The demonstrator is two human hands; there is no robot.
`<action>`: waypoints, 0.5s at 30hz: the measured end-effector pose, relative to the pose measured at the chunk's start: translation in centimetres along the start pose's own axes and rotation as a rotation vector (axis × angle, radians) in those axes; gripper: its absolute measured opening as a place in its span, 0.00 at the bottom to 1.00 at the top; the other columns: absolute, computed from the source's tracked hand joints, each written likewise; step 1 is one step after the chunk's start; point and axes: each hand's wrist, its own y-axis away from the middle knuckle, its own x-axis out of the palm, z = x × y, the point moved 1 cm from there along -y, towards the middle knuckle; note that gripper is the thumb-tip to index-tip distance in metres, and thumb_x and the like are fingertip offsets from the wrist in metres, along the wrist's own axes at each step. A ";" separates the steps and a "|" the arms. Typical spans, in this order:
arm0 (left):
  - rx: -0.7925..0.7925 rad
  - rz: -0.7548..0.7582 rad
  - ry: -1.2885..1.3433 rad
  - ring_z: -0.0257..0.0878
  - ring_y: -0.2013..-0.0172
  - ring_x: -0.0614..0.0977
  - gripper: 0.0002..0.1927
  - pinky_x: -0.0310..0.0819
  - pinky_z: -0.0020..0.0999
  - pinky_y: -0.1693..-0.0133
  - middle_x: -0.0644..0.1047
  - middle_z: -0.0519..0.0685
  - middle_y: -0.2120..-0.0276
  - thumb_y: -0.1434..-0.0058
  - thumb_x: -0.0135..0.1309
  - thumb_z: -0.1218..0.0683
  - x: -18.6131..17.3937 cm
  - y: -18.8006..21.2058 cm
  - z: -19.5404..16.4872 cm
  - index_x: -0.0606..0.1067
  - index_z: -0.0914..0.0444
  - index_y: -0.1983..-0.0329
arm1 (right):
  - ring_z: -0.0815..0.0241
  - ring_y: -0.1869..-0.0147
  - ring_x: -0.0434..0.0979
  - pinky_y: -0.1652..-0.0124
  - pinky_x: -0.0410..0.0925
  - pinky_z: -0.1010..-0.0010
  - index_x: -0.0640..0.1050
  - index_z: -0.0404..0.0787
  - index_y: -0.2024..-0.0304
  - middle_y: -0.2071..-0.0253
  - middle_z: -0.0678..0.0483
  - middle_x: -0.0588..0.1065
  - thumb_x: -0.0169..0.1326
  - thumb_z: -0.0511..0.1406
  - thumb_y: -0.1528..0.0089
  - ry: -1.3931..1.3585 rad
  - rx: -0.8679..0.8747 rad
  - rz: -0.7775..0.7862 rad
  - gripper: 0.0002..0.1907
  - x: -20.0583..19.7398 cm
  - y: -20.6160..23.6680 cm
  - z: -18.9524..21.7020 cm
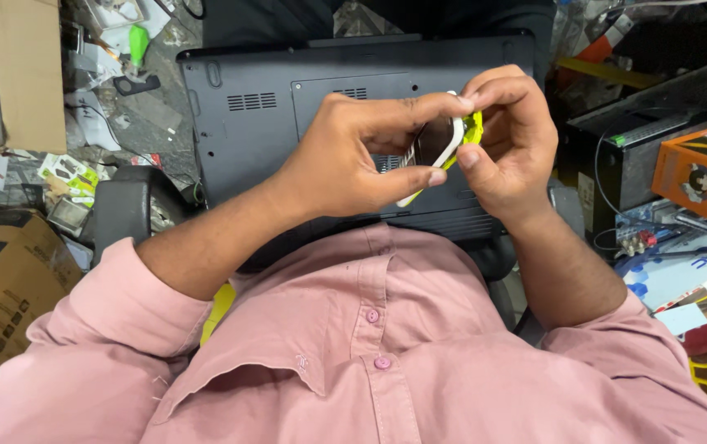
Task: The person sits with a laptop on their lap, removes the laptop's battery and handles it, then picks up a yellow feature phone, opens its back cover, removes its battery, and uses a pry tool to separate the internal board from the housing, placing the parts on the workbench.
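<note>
2 hands (419, 148) pinching white-yellow part (444, 144), laptop (287, 107) beneath

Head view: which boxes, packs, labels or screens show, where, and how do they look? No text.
Cardboard box: lower left, brown, dark print.
Cardboard sheet: upper left, plain brown.
Small pack: left, flat, green and white.
Orange box: right edge, orange with white side and a round picture.
Small item: held by left hand and right hand, white rim, yellow-green part.
Laptop: underside up, no screen showing.
</note>
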 end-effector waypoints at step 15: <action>0.017 -0.208 0.263 0.37 0.47 0.85 0.30 0.84 0.35 0.39 0.81 0.56 0.46 0.26 0.64 0.67 -0.3 0.4 1.0 0.63 0.64 0.27 | 0.59 0.56 0.82 0.55 0.74 0.75 0.82 0.30 0.55 0.57 0.46 0.81 0.60 0.24 0.34 0.448 -0.108 0.017 0.05 1.7 -1.0 3.5</action>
